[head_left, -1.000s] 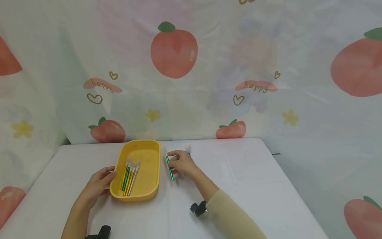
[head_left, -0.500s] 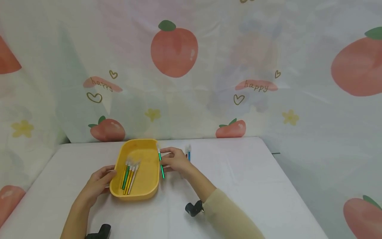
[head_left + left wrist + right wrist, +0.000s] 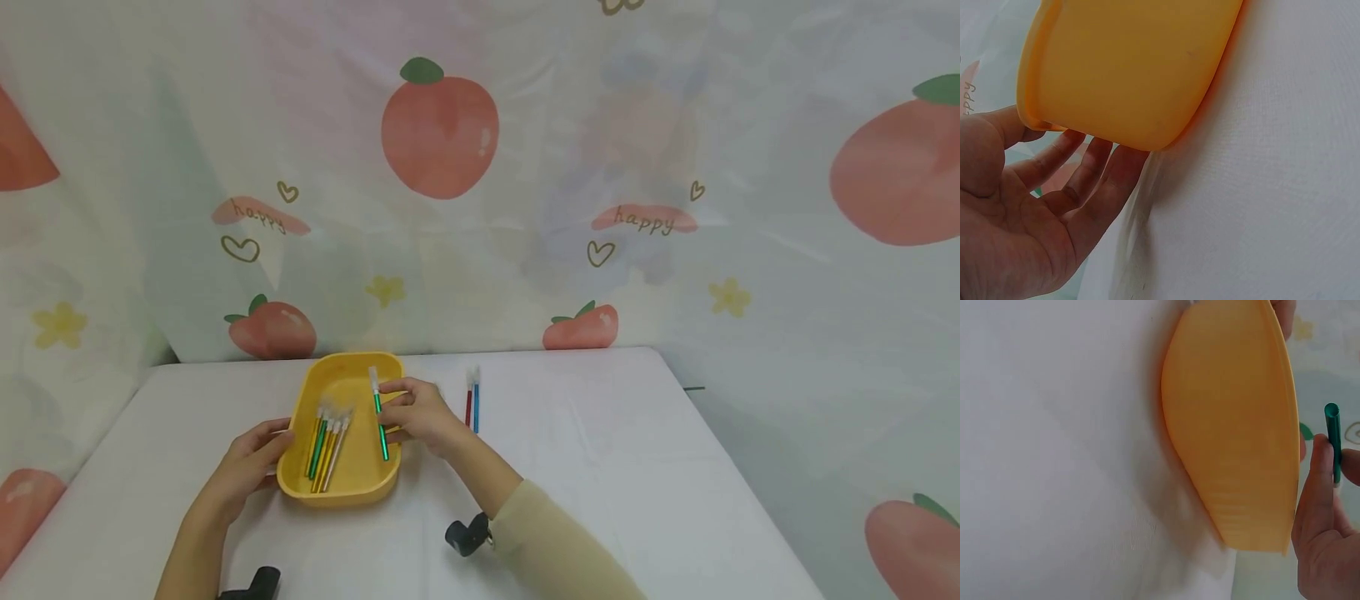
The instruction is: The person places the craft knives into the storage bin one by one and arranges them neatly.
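My right hand (image 3: 423, 414) pinches a slim shiny green stick with a whitish tip (image 3: 381, 427) between thumb and fingers. It holds the stick above the right part of a yellow tray (image 3: 375, 487). The stick's round lower end looks hollow in the right wrist view, where the green stick (image 3: 1333, 434) stands above rim level. At the tray's left side my left hand (image 3: 243, 458) grips the edge, its thumb at the rim and fingers against the outer wall. Inside the tray lie several similar sticks (image 3: 325, 450) in yellow, green and silver, side by side.
A red stick (image 3: 468, 407) and a blue stick (image 3: 476, 407) lie on the white-covered table (image 3: 600, 467), right of the tray and partly behind my right arm. A printed curtain (image 3: 510, 275) hangs at the table's back edge. Black wrist-camera mounts (image 3: 467, 536) sit by both forearms.
My right hand has carried the green stick leftward from beside the tray to over its inside. The red and blue sticks are now more exposed. My left hand and the tray have stayed put.
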The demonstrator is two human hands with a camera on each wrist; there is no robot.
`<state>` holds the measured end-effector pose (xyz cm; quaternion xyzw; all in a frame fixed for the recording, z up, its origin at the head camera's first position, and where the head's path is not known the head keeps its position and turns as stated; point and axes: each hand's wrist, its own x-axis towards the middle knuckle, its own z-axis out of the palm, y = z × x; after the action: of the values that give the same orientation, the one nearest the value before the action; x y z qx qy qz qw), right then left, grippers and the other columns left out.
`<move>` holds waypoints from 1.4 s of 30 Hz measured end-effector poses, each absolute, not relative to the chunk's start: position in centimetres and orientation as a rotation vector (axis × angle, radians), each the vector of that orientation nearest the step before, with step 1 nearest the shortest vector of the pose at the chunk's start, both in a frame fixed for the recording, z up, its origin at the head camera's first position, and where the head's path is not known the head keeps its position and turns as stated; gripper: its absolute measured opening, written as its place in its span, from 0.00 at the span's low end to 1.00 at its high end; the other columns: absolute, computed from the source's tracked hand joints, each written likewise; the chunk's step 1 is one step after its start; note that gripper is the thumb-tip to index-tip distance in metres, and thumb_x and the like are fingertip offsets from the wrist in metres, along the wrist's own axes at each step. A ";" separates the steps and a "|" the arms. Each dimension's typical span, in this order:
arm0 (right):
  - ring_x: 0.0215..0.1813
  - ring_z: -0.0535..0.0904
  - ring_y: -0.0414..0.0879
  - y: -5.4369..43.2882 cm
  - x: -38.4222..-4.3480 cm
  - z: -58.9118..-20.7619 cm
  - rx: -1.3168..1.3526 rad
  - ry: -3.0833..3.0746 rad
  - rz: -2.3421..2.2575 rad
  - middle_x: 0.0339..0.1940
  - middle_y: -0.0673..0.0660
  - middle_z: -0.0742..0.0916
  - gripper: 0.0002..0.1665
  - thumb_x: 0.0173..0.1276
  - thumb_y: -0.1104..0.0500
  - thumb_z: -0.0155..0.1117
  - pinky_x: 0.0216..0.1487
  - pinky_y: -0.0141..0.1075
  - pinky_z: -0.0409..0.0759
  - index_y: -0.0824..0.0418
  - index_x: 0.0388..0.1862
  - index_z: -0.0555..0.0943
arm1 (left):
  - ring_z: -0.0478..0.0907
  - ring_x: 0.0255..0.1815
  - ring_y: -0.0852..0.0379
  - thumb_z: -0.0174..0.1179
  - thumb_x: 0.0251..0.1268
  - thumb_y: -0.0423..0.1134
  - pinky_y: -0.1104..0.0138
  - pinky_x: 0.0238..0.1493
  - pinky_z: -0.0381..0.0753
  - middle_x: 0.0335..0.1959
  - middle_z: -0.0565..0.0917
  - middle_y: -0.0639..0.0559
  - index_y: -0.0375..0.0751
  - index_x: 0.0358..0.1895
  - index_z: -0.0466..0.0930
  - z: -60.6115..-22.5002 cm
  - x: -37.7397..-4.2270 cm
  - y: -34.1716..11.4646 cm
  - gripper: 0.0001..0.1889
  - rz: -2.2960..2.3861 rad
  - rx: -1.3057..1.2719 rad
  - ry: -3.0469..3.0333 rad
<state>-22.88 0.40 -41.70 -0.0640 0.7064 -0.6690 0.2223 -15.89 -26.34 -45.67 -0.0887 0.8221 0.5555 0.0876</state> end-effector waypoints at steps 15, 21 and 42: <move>0.30 0.85 0.47 -2.2 -21.9 -41.4 -0.225 2.076 -1.804 0.35 0.57 0.85 0.25 0.61 0.71 0.69 0.38 0.49 0.87 0.59 0.56 0.79 | 0.77 0.56 0.51 0.49 0.76 0.58 0.61 0.50 0.84 0.69 0.70 0.34 0.38 0.74 0.61 -45.8 -16.0 -26.3 0.34 1.654 -0.269 2.442; 0.29 0.85 0.48 -3.4 -21.2 -41.5 -0.199 2.042 -1.830 0.36 0.56 0.84 0.25 0.60 0.71 0.69 0.37 0.50 0.87 0.57 0.56 0.78 | 0.77 0.57 0.50 0.48 0.77 0.58 0.60 0.51 0.84 0.70 0.69 0.34 0.38 0.74 0.61 -45.6 -15.9 -26.4 0.34 1.631 -0.272 2.456; 0.38 0.86 0.54 -6.8 -19.8 -42.3 0.109 1.869 -1.897 0.39 0.64 0.85 0.23 0.64 0.74 0.62 0.45 0.55 0.85 0.58 0.54 0.71 | 0.75 0.61 0.45 0.48 0.76 0.59 0.57 0.52 0.84 0.71 0.67 0.32 0.36 0.74 0.60 -45.6 -15.9 -26.4 0.36 1.614 -0.236 2.461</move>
<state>-19.80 -6.79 -42.26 0.0396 0.6813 -0.6918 0.2360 -15.95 -26.39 -45.60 -0.0795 0.8298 0.5442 0.0947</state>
